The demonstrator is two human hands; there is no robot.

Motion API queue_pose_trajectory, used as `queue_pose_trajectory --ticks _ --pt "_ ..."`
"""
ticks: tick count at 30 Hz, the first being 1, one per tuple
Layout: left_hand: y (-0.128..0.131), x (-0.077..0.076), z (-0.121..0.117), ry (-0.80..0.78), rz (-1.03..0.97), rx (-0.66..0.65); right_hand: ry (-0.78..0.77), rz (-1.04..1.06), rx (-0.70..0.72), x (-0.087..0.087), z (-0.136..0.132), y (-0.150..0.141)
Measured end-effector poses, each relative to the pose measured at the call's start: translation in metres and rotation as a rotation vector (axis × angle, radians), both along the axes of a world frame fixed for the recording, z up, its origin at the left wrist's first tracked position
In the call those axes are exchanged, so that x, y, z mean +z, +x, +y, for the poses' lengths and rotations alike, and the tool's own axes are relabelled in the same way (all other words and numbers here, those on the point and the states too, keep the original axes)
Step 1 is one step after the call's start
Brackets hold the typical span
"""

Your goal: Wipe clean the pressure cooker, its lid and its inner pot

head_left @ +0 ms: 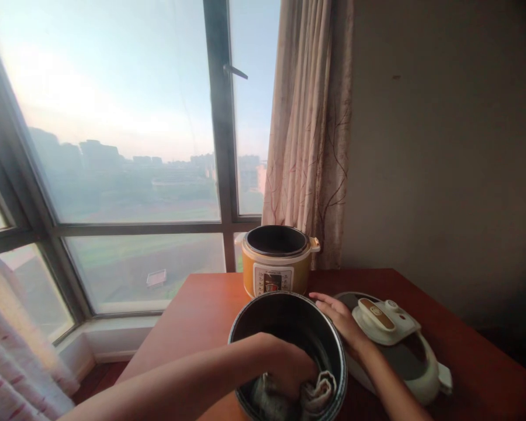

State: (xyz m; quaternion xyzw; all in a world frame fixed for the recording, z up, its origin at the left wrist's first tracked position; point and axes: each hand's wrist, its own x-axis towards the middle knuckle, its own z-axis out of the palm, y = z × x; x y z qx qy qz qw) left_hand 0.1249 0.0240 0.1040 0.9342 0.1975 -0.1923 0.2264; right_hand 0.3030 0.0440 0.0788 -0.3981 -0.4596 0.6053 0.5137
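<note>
A dark inner pot with a pale metal rim stands at the table's near side, its mouth turned up toward me. My left hand reaches down inside it, fingers closed around a crumpled greyish cloth that presses against the pot's inside. Part of the fingers is hidden by the hand itself. Against the pot's outer right side rests my right hand, its fingers stretched out along the rim and holding no other object. Behind the pot sits an orange-yellow electric pressure cooker body, its top uncovered.
To the right, a pressure cooker lid with a cream handle lies on the reddish-brown table, close to my right forearm. A patterned curtain hangs behind the cooker body. A large window fills the left side.
</note>
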Motion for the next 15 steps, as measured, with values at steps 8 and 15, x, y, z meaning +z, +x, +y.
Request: queue_pose_trajectory --ticks 8,15 --pt "-0.007 0.003 -0.015 0.188 0.019 -0.141 -0.036 -0.174 -0.372 -0.021 -0.066 0.017" --pt "0.003 0.003 -0.02 -0.016 -0.051 0.316 -0.026 -0.194 -0.576 -0.081 -0.116 0.003"
